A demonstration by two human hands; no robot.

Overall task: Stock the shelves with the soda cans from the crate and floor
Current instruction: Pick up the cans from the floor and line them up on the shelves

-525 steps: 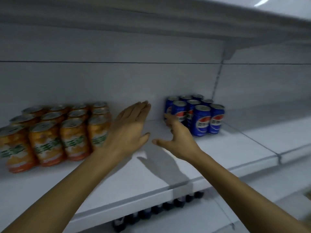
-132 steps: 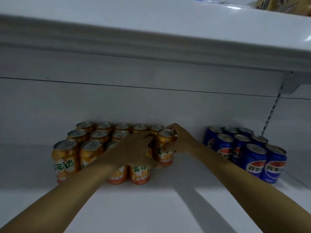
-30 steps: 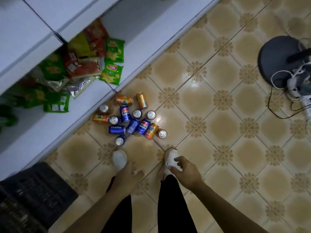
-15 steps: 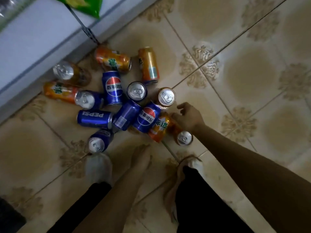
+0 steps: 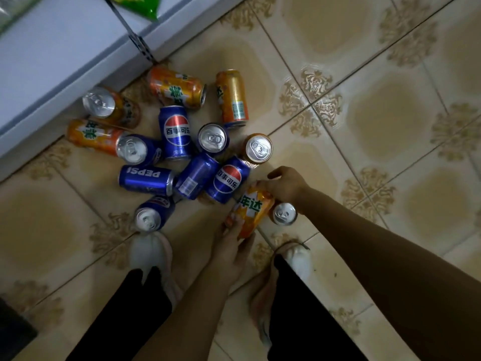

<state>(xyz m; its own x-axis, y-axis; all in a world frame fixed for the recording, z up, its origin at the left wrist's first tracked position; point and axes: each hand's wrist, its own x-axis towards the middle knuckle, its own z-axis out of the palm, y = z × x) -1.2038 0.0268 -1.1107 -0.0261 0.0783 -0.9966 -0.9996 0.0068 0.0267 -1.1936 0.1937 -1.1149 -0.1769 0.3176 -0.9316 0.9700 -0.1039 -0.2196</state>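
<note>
Several blue Pepsi cans (image 5: pixel 177 131) and orange soda cans (image 5: pixel 177 87) lie scattered or stand on the tiled floor in front of my feet. One orange can (image 5: pixel 251 212) with green lettering lies tilted at the near edge of the pile. My left hand (image 5: pixel 231 246) grips its lower end, fingers and thumb curled round it. My right hand (image 5: pixel 283 185) holds its upper end from the right. An upright can (image 5: pixel 284 213) stands just right of the held can, below my right wrist.
The white shelf base (image 5: pixel 65 48) runs along the upper left, with a green snack bag (image 5: pixel 135 3) on it. My feet in pale slippers (image 5: pixel 151 254) stand just behind the pile. A dark crate corner (image 5: pixel 13 332) shows at the lower left. Open tiled floor (image 5: pixel 390 126) lies to the right.
My head came down close to the cans. My right hand reached the orange can first; now my left hand has come forward and taken its lower end too.
</note>
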